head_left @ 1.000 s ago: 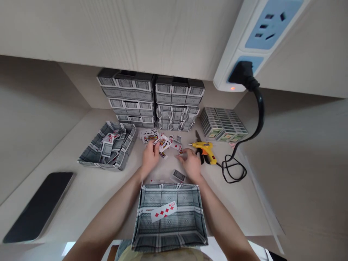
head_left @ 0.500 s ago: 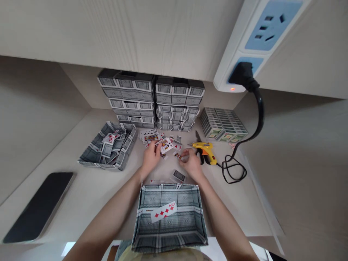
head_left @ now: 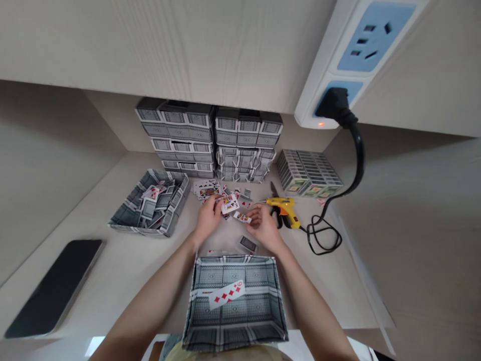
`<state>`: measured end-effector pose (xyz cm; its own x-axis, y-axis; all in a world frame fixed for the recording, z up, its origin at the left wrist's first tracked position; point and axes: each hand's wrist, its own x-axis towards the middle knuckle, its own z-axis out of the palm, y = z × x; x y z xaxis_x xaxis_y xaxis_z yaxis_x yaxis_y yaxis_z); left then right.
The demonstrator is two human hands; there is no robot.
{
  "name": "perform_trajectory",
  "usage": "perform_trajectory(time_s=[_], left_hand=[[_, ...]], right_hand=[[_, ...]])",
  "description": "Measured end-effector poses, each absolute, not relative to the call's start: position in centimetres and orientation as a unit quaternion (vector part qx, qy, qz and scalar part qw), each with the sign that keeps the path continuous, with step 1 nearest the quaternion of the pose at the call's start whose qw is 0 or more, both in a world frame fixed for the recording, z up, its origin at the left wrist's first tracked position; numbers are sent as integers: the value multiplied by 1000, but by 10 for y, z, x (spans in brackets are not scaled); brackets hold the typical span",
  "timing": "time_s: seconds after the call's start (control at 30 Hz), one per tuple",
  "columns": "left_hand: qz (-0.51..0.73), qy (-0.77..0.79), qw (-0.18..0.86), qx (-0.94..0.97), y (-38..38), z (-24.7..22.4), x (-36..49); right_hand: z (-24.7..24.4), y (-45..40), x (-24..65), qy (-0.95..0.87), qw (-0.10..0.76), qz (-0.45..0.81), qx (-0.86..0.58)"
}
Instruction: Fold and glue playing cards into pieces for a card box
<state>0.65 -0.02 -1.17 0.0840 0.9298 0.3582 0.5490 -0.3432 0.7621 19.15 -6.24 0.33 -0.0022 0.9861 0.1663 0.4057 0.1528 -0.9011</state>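
While the left hand (head_left: 209, 218) has its thumb and fingers closed on the edge of a face card (head_left: 230, 203), the right hand (head_left: 264, 225) pinches a narrow card strip (head_left: 242, 217) at its fingertips. Both cards are above the middle of the table (head_left: 319, 281), face side up, the strip just below and to the right of the face card. Loose cards (head_left: 208, 189) lie just beyond the left hand, and a small card piece (head_left: 248, 244) lies between the forearms. Nearest the body is an open box (head_left: 257, 296) made of cards, with 1 red diamond card (head_left: 227, 295) inside. Another card box (head_left: 124, 213), on the left, holds many loose cards. Behind stand 2 stacks of card boxes (head_left: 180, 131). A yellow glue gun (head_left: 280, 202) lies near the right hand, across black-handled scissors (head_left: 276, 213). On the far left is a phone (head_left: 54, 288).
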Motion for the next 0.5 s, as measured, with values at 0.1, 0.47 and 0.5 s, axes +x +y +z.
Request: perform_trajectory(time_s=[0.1, 0.47, 0.5], left_hand=[[435, 516, 247, 696, 4, -15, 4], [463, 479, 282, 691, 9, -17, 2], [460, 470, 284, 698, 8, -16, 3]], right_hand=[[8, -63, 194, -604, 473, 365, -528], [21, -64, 199, -538, 543, 450, -462], [22, -65, 198, -534, 547, 456, -456]])
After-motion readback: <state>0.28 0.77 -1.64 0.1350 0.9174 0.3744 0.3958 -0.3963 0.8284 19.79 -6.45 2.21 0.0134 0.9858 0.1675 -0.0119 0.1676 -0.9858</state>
